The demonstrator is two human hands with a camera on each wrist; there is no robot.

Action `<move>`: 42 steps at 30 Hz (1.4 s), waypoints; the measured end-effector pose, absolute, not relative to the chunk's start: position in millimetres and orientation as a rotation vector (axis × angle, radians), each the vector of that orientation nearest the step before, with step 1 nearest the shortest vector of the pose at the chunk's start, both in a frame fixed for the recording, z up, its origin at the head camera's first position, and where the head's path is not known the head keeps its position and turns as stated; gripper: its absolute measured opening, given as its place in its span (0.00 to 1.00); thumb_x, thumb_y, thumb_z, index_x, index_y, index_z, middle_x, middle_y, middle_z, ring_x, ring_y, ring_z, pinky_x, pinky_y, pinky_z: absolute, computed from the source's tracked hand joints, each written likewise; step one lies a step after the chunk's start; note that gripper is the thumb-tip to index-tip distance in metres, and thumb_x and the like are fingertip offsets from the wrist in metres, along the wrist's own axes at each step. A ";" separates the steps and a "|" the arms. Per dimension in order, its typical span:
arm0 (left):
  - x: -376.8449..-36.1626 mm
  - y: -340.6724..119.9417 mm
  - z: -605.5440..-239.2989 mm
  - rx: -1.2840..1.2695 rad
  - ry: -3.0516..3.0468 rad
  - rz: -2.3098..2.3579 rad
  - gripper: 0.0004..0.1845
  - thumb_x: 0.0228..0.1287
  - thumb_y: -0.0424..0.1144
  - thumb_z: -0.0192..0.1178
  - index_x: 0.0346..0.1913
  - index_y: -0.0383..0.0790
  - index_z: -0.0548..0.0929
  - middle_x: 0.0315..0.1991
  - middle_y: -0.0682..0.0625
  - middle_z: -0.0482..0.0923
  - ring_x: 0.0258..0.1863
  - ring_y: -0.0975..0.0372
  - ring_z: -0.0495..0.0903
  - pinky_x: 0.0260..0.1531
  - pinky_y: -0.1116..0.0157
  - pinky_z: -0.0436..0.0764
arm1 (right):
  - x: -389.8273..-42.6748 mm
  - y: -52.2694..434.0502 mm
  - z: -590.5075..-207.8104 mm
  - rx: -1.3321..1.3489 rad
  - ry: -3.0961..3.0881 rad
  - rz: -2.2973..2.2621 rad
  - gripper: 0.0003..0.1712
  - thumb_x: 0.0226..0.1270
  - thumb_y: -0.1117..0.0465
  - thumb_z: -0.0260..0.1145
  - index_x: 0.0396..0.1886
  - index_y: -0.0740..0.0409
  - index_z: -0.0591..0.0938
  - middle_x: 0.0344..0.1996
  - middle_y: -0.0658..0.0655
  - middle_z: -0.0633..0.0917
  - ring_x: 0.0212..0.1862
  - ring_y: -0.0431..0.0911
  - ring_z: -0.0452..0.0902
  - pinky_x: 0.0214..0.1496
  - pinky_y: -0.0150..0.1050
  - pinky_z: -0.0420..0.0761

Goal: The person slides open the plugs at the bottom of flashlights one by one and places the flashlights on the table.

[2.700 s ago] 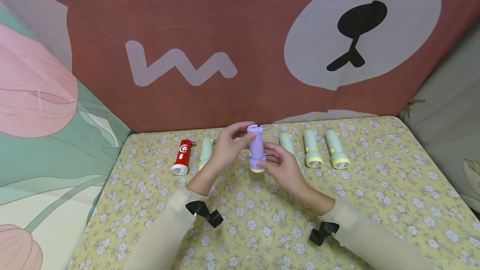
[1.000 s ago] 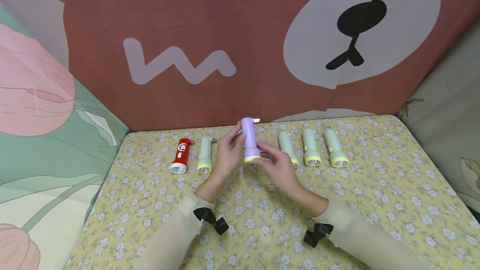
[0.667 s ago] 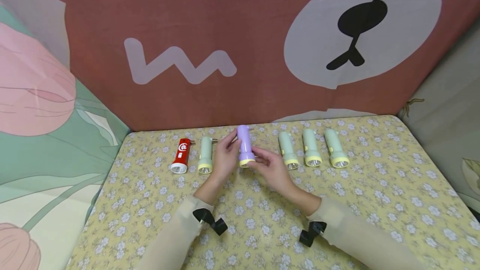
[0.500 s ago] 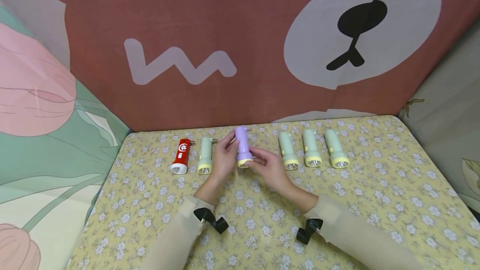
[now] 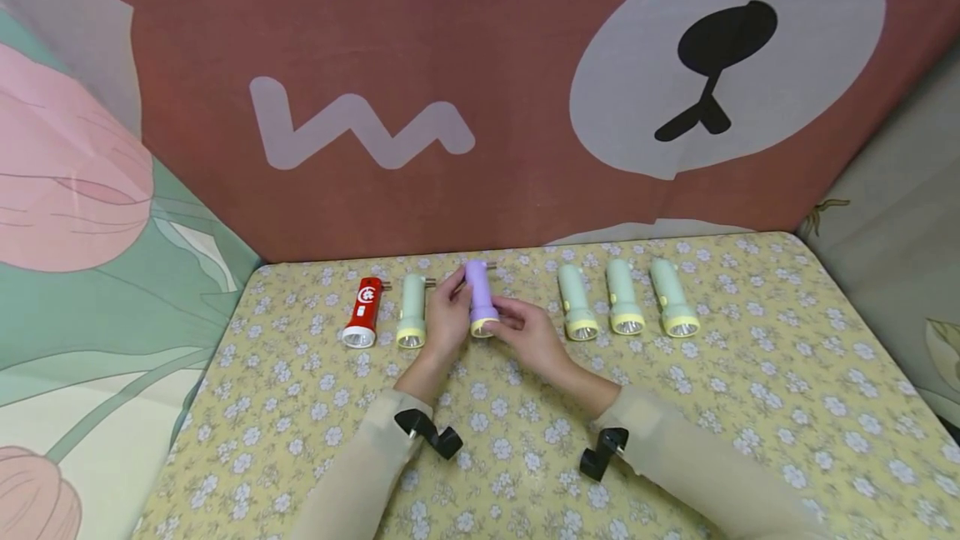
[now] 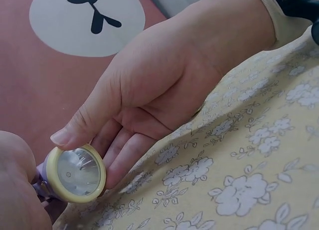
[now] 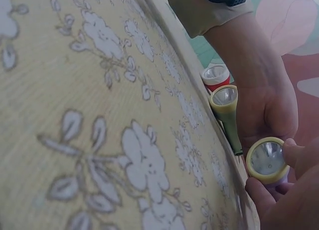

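Note:
In the head view a purple flashlight (image 5: 481, 294) with a yellow rim lies in the row, lens toward me, plug prongs out at its far end. My left hand (image 5: 447, 319) grips its body from the left. The fingers and thumb of my right hand (image 5: 531, 336) pinch it at the yellow lens end. Its clear lens (image 6: 79, 173) faces the camera in the left wrist view, the right thumb on the rim. Beside the left hand lies a mint-green flashlight (image 5: 412, 311), then a red flashlight (image 5: 363, 312) with a white rim.
To the right lie three more mint-green flashlights (image 5: 577, 302), (image 5: 624, 297), (image 5: 672, 298), lenses toward me. A yellow floral cloth (image 5: 525, 457) covers the table. A printed red-brown fabric wall (image 5: 360, 207) rises directly behind the table's back edge.
Both hands have brought the purple flashlight down and leftward from above the table into the row. Its tilt has changed, and the mint-green flashlights beside the hands now show more fully.

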State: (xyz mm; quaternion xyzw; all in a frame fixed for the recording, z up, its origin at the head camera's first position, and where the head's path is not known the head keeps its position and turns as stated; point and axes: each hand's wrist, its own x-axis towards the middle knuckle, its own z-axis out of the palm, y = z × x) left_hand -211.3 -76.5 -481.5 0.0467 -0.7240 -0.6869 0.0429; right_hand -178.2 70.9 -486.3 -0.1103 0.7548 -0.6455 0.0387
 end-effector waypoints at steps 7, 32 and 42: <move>-213.5 -75.7 -487.6 0.170 -2.264 -2.006 0.22 0.76 0.27 0.53 0.70 0.28 0.72 0.67 0.34 0.73 0.63 0.45 0.77 0.63 0.55 0.77 | -179.3 68.4 -488.9 -0.279 2.333 -1.949 0.27 0.67 0.68 0.71 0.65 0.71 0.77 0.57 0.69 0.83 0.55 0.58 0.84 0.54 0.39 0.85; -214.8 -75.6 -486.7 0.300 -2.294 -1.961 0.22 0.77 0.27 0.50 0.70 0.26 0.71 0.65 0.31 0.74 0.63 0.44 0.76 0.64 0.53 0.76 | -183.5 60.1 -492.6 -0.290 2.345 -1.903 0.25 0.68 0.66 0.71 0.62 0.70 0.80 0.53 0.68 0.85 0.52 0.58 0.84 0.53 0.42 0.86; -213.2 -77.3 -485.6 0.294 -2.281 -2.017 0.23 0.78 0.26 0.47 0.72 0.24 0.67 0.67 0.30 0.71 0.67 0.43 0.71 0.68 0.53 0.72 | -181.7 56.3 -488.4 -0.249 2.370 -1.850 0.25 0.68 0.65 0.72 0.62 0.69 0.80 0.51 0.66 0.86 0.52 0.57 0.84 0.50 0.42 0.86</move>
